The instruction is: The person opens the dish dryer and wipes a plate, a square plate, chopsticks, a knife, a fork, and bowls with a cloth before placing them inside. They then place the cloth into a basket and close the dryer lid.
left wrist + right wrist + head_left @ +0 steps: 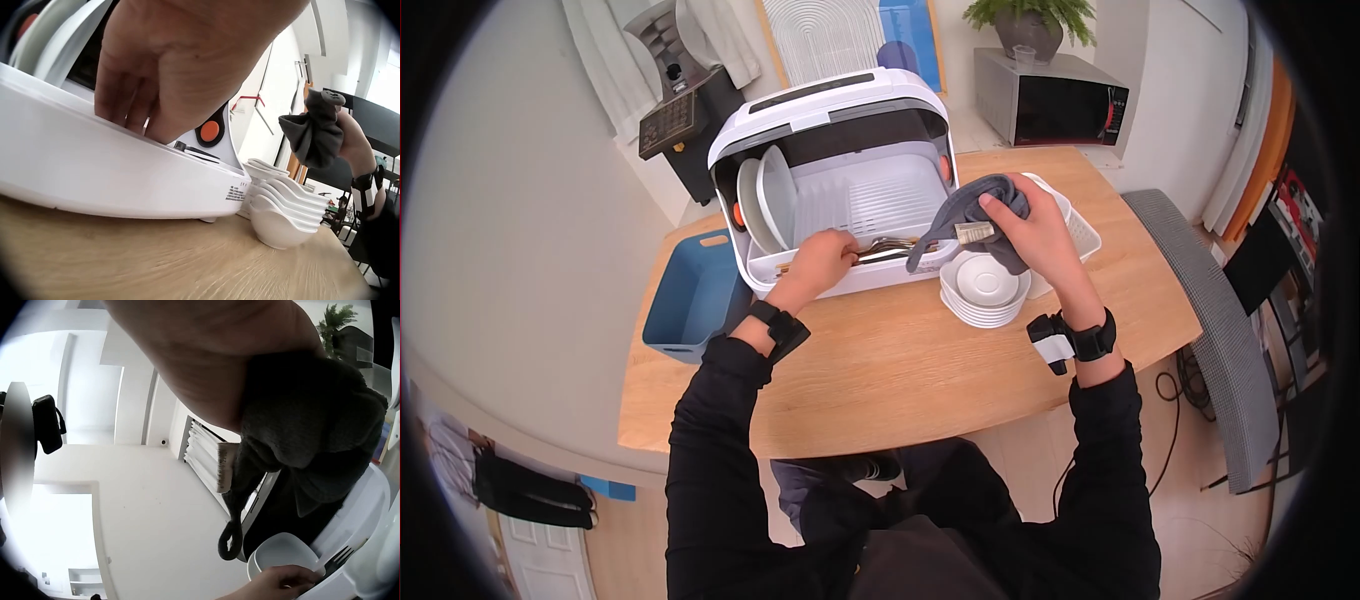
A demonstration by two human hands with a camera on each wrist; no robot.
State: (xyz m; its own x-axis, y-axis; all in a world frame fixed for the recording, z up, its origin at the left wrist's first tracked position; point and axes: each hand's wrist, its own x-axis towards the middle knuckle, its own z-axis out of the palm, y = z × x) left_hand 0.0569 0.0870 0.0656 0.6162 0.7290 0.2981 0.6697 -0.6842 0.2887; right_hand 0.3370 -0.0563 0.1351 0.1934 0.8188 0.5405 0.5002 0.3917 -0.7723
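Note:
My left hand [822, 262] reaches over the front rim of a white dish rack [837, 284] into its narrow cutlery tray. In the right wrist view, its fingertips pinch the handle end of a fork [338, 559], tines pointing away from the hand. The rim hides those fingertips in the left wrist view. More cutlery [890, 246] lies along the tray. My right hand [1040, 232] grips a bunched dark grey cloth [955, 213] with a pale tag and a hanging loop, held up over the rack's right front corner and a stack of white bowls [983, 302].
Two plates [776, 195] stand upright at the rack's left, under its raised lid [830, 90]. A blue bin [690, 300] sits left of the rack. Behind the bowls is a white basket [1085, 235]. A microwave [1050, 100] stands beyond the wooden table [880, 370].

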